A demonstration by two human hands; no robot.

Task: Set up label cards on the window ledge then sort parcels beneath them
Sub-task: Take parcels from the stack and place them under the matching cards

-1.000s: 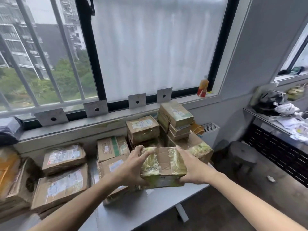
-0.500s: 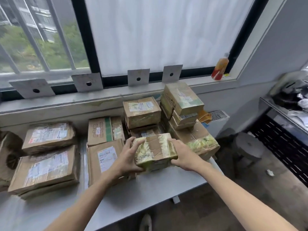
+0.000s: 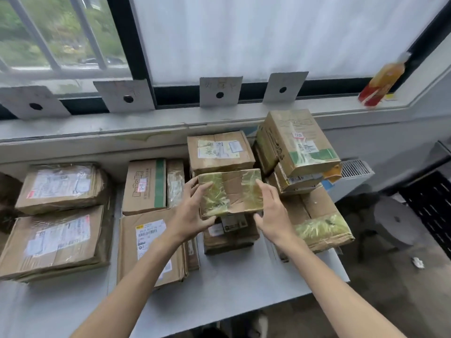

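We see a taped parcel (image 3: pixel 230 191) held between both hands above the third stack of boxes on the table (image 3: pixel 231 284). The left hand (image 3: pixel 192 213) grasps its left side, thumb curled under the near left corner and fingers against the left edge. The right hand (image 3: pixel 268 213) lies along the right edge with fingers nearly straight; we cannot tell whether it grips or only steadies the parcel. Under the parcel sits a labelled box (image 3: pixel 230 234), and just behind it a taller box (image 3: pixel 219 151).

Four cards (image 3: pixel 219 91), each with a dark dot, lean upright on the ledge (image 3: pixel 97 125) against the window. The held parcel lies beneath the third card from the left. To the right, under the fourth card, a tilted pile (image 3: pixel 297 145) rests on a large box (image 3: pixel 319 220). To the left, two boxes (image 3: pixel 148 242) lie below the second card, and two flat parcels (image 3: pixel 58 215) below the first. A bottle (image 3: pixel 383 81) stands at the ledge's right end.
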